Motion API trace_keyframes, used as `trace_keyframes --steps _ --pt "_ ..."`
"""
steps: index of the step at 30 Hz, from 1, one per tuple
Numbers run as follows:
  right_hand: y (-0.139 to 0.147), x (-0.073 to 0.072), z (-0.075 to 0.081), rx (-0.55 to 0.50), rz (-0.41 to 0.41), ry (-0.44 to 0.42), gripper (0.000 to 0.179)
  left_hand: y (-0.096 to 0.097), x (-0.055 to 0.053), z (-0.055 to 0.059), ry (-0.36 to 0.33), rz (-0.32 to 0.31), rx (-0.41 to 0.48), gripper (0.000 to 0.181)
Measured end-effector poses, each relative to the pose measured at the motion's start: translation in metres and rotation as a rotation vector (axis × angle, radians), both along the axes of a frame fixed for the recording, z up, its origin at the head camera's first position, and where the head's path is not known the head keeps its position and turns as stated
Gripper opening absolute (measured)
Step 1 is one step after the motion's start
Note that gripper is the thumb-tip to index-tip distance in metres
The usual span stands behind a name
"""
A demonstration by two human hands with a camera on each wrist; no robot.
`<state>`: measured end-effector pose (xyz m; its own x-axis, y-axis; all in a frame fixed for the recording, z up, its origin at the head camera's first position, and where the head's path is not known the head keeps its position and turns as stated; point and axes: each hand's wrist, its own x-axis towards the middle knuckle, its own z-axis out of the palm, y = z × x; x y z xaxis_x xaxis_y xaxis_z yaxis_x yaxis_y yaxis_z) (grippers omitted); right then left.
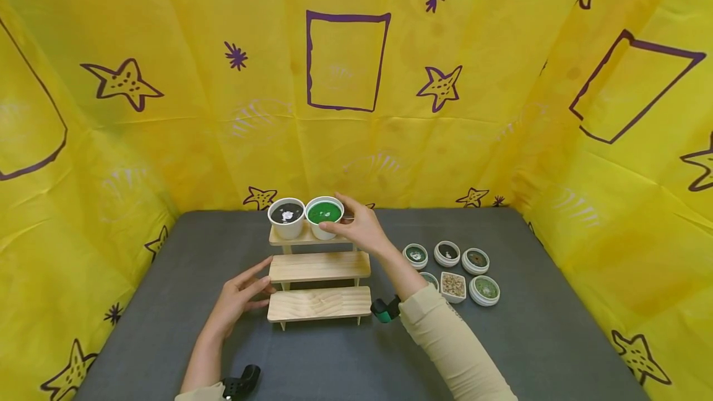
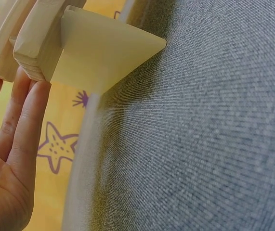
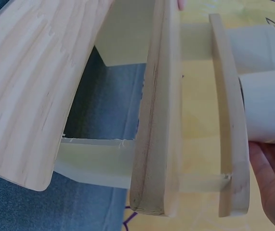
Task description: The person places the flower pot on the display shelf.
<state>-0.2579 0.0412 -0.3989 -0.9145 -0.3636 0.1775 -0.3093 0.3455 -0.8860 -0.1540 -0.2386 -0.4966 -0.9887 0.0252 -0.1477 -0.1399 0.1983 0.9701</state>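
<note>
A three-step wooden stand [image 1: 319, 267] stands on the grey table. On its top step, a white cup with dark contents [image 1: 286, 218] is at the left, beside a white cup with green contents [image 1: 325, 215]. My right hand [image 1: 359, 224] grips the green one from its right side, thumb in front and fingers behind. In the right wrist view, this hand [image 3: 274, 178] is low against the white cup wall [image 3: 267, 108]. My left hand [image 1: 242, 296] touches the stand's left end. Its nearly straight fingers [image 2: 26, 120] meet the step edges in the left wrist view.
Right of the stand sit several small round white bowls with green or dark contents, one of them light green [image 1: 484, 290]. Among them is a square white dish of beige bits [image 1: 453, 286]. A yellow patterned cloth [image 1: 348, 159] walls the table at back and sides.
</note>
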Motion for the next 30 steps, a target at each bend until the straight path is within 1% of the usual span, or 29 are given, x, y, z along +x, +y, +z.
trace_keyframes --steps 6,18,24,30 --pt "-0.001 0.000 -0.002 -0.017 0.004 -0.001 0.080 0.000 0.000 -0.001 -0.001 0.000 0.000 0.057" --pt "0.000 0.001 -0.003 -0.070 0.013 -0.049 0.086 0.000 0.001 0.000 -0.007 -0.002 -0.007 0.058" --pt "0.007 0.003 0.000 -0.065 0.005 -0.025 0.085 0.000 0.000 0.000 -0.005 -0.003 -0.003 0.058" --pt "0.017 0.006 0.002 -0.097 0.015 -0.015 0.086 0.000 0.000 0.001 -0.004 -0.002 0.003 0.058"
